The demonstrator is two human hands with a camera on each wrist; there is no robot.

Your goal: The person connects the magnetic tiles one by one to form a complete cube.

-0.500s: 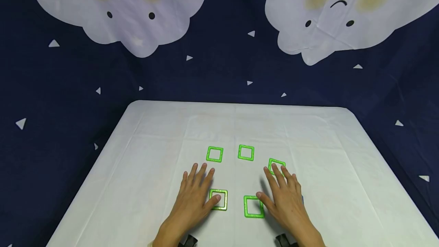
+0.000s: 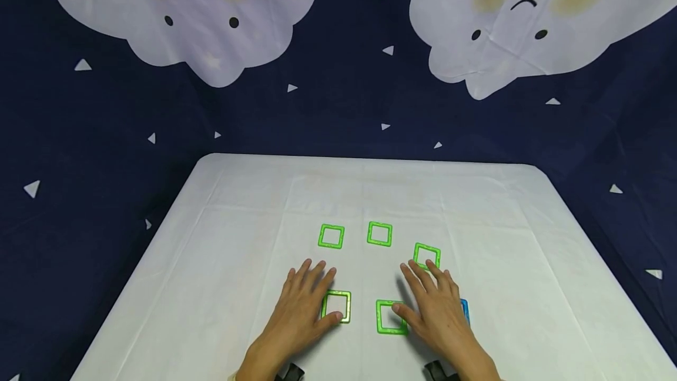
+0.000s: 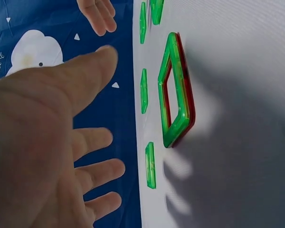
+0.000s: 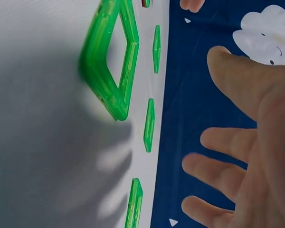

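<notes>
My left hand (image 2: pixel 301 310) hovers palm down with spread fingers, its thumb over the near left green square frame (image 2: pixel 348 306). In the left wrist view that frame has a red layer (image 3: pixel 187 80) beneath the green. My right hand (image 2: pixel 441 310) hovers likewise, thumb above the top right corner of the near right green square frame (image 2: pixel 379 317). Its fingertips overlap the lower edge of another green square frame (image 2: pixel 427 246) in the head view. A blue piece (image 2: pixel 465 309) shows beside the right hand, mostly hidden by it. Neither hand holds anything.
Two more green square frames, one left (image 2: pixel 332 227) and one in the middle (image 2: pixel 381 224), lie farther back on the white-covered table (image 2: pixel 238 240). A dark blue cloth (image 2: pixel 338 116) with clouds and triangles hangs behind the table.
Both hands have drawn back slightly toward the person, the right one also a little leftward. More of the blue piece now shows beside the right hand. The square frames stay put.
</notes>
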